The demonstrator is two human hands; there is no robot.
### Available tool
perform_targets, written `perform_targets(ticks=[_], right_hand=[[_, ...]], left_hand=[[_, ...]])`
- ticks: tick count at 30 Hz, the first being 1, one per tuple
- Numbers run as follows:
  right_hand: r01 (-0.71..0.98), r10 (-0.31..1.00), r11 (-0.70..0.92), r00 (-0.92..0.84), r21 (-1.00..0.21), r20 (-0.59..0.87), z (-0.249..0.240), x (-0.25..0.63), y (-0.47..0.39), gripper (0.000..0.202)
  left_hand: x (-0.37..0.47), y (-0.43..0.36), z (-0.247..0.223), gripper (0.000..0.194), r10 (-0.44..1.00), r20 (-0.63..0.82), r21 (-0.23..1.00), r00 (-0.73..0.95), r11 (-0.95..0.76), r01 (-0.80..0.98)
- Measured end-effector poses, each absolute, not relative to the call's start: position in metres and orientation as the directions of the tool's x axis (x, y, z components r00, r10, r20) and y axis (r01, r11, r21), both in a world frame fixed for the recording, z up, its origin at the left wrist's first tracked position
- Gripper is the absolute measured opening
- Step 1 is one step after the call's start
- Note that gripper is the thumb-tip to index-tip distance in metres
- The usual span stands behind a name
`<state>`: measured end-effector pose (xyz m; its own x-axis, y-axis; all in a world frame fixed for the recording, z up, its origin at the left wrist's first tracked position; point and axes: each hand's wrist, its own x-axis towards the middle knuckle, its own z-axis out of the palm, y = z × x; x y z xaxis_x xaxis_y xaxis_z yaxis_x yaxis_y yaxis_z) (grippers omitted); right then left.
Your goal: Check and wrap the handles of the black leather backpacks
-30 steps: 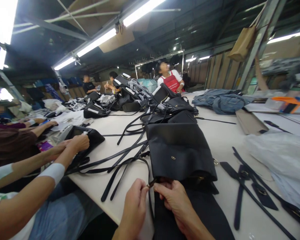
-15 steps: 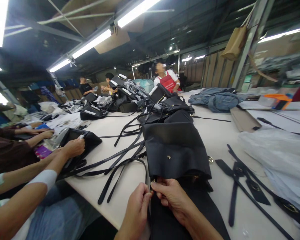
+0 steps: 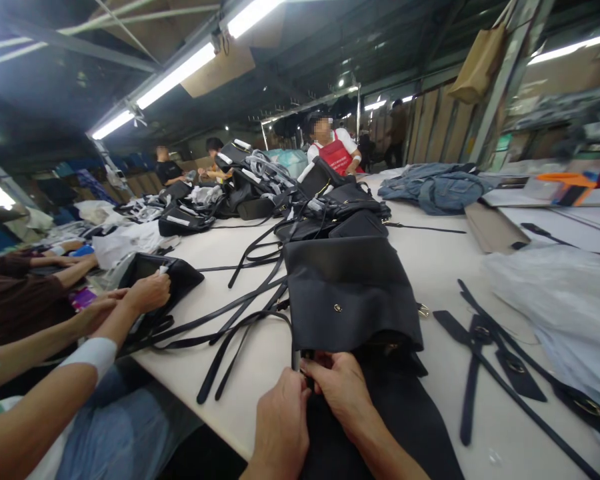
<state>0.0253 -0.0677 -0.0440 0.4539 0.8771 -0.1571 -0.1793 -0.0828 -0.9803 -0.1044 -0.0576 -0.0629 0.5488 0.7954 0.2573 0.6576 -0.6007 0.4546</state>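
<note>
A black handbag [image 3: 350, 287] lies on the table before me, its wide flap with a small gold fitting facing up and a dark panel stretching toward me. At its left side, a thin black strap [image 3: 254, 316] runs down to my fingers. My left hand [image 3: 284, 410] is closed with thumb and fingertips pinched at the strap's end. Touching it, my right hand [image 3: 341, 387] pinches at the bag's side edge. The small part between the fingertips is mostly hidden. A gold clip [image 3: 423, 310] sticks out at the bag's right side.
A co-worker's hand [image 3: 150, 291] works on another black bag [image 3: 180, 283] to my left. Loose black straps [image 3: 473, 353] and plastic wrapping [image 3: 525, 287] lie right. Behind are piled black bags [image 3: 250, 193], folded denim [image 3: 435, 190] and a person in a red apron [image 3: 337, 157].
My left hand has shifted slightly right and turned, its fingers now closer against the right hand. The view has tilted a little. The co-worker's farther hand has come forward to their bag.
</note>
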Motion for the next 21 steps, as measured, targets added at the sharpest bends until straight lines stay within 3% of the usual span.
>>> perform_targets(ticks=[6, 13, 17, 19, 21], right_hand=[[-0.257, 0.869, -0.058, 0.464, -0.965, -0.175, -0.043, 0.024, -0.068, 0.018], [-0.343, 0.872, -0.060, 0.438, -0.937, -0.217, -0.035, 0.026, -0.069, 0.022], [-0.368, 0.879, -0.086, 0.410, -0.926, -0.244, -0.034, 0.031, -0.070, 0.023], [-0.373, 0.882, -0.104, 0.394, -0.922, -0.259, -0.034, 0.032, -0.070, 0.025], [-0.379, 0.883, -0.126, 0.378, -0.917, -0.278, -0.034, 0.032, -0.071, 0.028]], left_hand=[[-0.106, -0.058, -0.064, 0.020, 0.749, 0.255, 0.379, 0.612, -0.659, 0.649], [-0.110, -0.063, -0.061, 0.019, 0.873, 0.192, 0.585, 0.448, -0.469, 0.662], [-0.120, -0.066, -0.059, 0.024, 0.889, 0.163, 0.728, 0.428, -0.401, 0.556], [-0.131, -0.064, -0.053, 0.028, 0.889, 0.158, 0.746, 0.430, -0.393, 0.538], [-0.149, -0.059, -0.045, 0.035, 0.886, 0.159, 0.670, 0.437, -0.421, 0.611]])
